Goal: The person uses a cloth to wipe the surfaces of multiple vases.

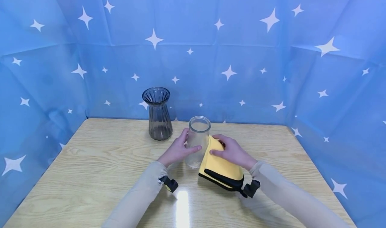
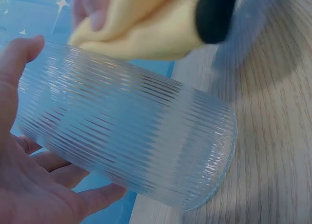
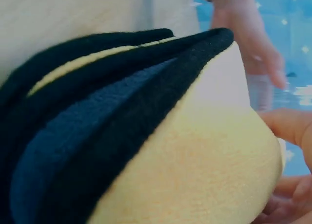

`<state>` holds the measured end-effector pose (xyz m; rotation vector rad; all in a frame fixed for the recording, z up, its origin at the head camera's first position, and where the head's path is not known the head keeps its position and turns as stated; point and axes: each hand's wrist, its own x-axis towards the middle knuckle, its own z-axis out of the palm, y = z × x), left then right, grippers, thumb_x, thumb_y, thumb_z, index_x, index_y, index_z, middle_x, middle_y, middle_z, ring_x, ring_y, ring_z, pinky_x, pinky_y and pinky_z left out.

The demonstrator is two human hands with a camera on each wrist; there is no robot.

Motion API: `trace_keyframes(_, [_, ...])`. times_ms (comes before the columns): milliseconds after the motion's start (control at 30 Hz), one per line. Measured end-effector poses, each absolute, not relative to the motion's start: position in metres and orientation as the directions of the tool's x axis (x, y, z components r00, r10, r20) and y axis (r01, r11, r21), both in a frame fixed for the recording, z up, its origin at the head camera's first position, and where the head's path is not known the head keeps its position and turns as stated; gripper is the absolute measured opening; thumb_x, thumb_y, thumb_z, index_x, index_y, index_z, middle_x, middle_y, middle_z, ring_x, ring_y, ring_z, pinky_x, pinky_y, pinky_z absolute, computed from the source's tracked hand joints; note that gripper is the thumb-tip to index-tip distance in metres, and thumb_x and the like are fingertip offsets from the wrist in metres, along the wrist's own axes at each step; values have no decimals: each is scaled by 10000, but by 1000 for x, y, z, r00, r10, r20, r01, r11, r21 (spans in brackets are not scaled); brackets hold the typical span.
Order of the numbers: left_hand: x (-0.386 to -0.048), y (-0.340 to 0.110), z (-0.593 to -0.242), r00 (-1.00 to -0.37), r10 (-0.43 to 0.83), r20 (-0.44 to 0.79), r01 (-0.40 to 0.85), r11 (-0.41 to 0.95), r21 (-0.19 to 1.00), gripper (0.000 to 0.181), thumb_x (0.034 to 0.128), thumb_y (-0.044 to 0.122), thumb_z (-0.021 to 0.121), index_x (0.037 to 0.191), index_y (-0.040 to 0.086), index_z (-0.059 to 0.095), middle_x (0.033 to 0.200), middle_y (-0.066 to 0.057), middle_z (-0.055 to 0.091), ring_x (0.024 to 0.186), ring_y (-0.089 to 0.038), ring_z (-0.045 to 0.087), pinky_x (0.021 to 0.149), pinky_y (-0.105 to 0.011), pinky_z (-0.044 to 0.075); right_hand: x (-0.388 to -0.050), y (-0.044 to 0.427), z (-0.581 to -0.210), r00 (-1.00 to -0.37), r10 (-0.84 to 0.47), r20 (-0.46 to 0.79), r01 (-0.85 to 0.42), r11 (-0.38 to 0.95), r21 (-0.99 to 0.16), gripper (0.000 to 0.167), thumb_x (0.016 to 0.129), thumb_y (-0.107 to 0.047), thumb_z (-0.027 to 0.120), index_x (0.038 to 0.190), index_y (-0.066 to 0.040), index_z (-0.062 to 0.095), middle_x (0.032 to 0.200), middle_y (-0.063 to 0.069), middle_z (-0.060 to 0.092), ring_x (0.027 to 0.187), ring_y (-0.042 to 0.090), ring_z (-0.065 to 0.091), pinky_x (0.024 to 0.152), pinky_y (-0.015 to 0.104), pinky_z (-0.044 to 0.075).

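A clear ribbed glass vase (image 1: 196,147) stands on the table, its round rim facing up. My left hand (image 1: 181,147) grips it from the left; in the left wrist view the thumb and fingers (image 2: 100,199) lie along opposite sides of the glass. My right hand (image 1: 232,151) holds a folded yellow cloth (image 1: 223,166) with black edging against the vase's right side. Seen from the right wrist, the cloth (image 3: 195,156) fills much of the view and shows a dark blue inner face between its folds. The right hand's fingers are partly hidden behind the cloth.
A dark grey fluted vase (image 1: 159,120) with a flared mouth stands at the back, left of the clear one. The wooden table (image 1: 90,174) ends at a blue curtain (image 1: 187,63) with white stars, which surrounds the back and both sides.
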<state>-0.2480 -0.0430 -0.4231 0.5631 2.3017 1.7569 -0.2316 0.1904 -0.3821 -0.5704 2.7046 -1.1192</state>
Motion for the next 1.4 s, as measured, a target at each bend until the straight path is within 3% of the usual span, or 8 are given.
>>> trace_keyframes(333, [-243, -42, -420, -911, 402, 93, 189, 206, 960, 689, 876, 318, 724, 1441, 163, 362, 1407, -79, 460, 1304, -279, 421, 1043, -497, 381, -232, 190, -349, -895, -439, 81, -377, 645, -665, 622, 868, -224, 725, 1381, 15, 468, 1079, 102, 630, 762, 143, 599, 682, 320, 527])
trace_keyframes(767, [-244, -44, -420, -917, 377, 129, 246, 280, 928, 649, 863, 299, 738, 1408, 106, 442, 1365, -102, 453, 1271, -275, 431, 1045, -460, 389, -230, 189, -325, -892, -435, 124, -398, 625, -671, 608, 875, -214, 722, 1390, -17, 465, 964, 85, 614, 763, 168, 605, 623, 310, 541])
trace_keyframes(1033, [-246, -45, -421, -912, 395, 113, 237, 281, 930, 669, 875, 307, 727, 1437, 124, 414, 1383, -100, 441, 1294, -268, 409, 1053, -456, 384, -229, 188, -340, -875, -463, 139, -429, 611, -665, 597, 899, -186, 692, 1408, -8, 436, 1013, 82, 627, 788, 147, 613, 653, 303, 538])
trace_keyframes(1400, [-247, -45, -422, -911, 393, 123, 236, 252, 939, 661, 870, 282, 735, 1427, 110, 424, 1393, -98, 443, 1293, -274, 413, 1050, -459, 386, -227, 189, -378, -889, -450, 85, -381, 624, -683, 540, 913, -177, 678, 1375, -9, 455, 1112, 99, 623, 816, 129, 599, 696, 317, 515])
